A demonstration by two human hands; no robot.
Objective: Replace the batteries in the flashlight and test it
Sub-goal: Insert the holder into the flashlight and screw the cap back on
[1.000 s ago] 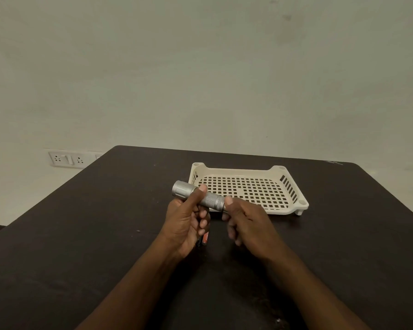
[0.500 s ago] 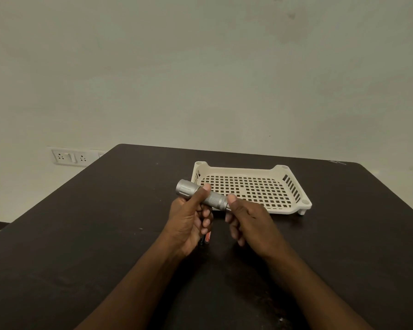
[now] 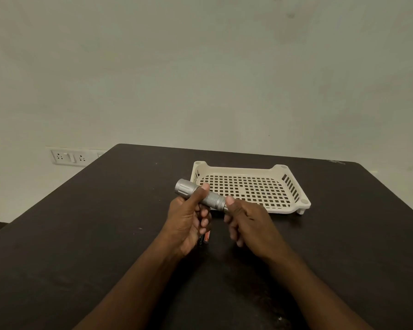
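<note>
Above the table's middle: you hold the flashlight (image 3: 200,197) level between both hands, clear of the table (image 3: 81,234), likely so its two ends can be turned against each other.
Batteries: two small cells (image 3: 205,239) lie on the table just below your left hand, one with an orange end; whether they are the old ones or the new ones cannot be told.
Left hand: your left hand (image 3: 188,220) wraps the barrel behind the wide head, thumb over the top, which steadies the body.
Right hand: your right hand (image 3: 246,220) pinches the tail end with thumb and fingertips, a grip suited to twisting the cap.
Tray: toward the far right of the table sits a cream slotted tray (image 3: 289,208), just beyond the flashlight.
Wall: a socket plate (image 3: 69,157) shows past the table's far left corner.
</note>
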